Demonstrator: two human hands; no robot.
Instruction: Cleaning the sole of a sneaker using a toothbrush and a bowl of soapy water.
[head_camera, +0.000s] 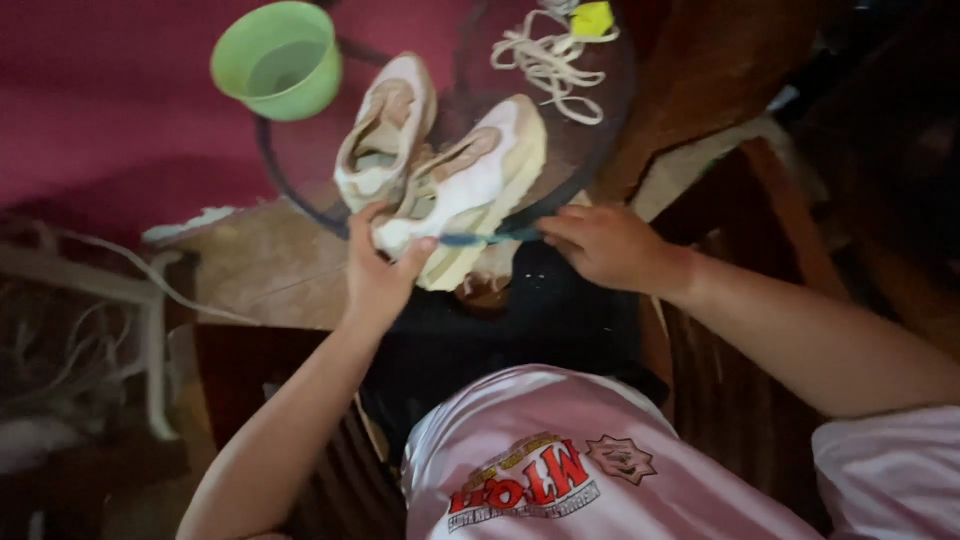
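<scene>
The left hand (378, 268) grips the near end of a white sneaker (465, 190), thumb and fingers closed around it. The right hand (598, 243) pinches a thin blue brush handle (487, 238) laid against that shoe. A second sneaker (385, 130) lies just beside it on the round glass surface (300, 170). Farther off lie loose laces (550, 62) and a green basin (280, 60).
</scene>
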